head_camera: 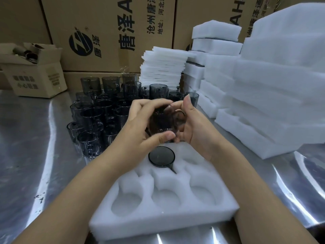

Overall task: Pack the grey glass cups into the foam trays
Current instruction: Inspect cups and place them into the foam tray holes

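Grey glass cup (pixel 162 120) between left hand (pixel 140 132) and right hand (pixel 192 128)

One grey glass cup (pixel 162 120), smoky and translucent, is gripped between the left hand (pixel 146 132) and right hand (pixel 192 127); it is blurred, so its tilt cannot be told. Directly below the hands lies a white foam tray (pixel 158 224) with round pockets. A second cup (pixel 161 156) sits in its far row, rim up, just beneath the hands. More cups (pixel 95 118) stand clustered beyond and left of the left hand. Stacked trays (pixel 263 111) rise right of the right hand.
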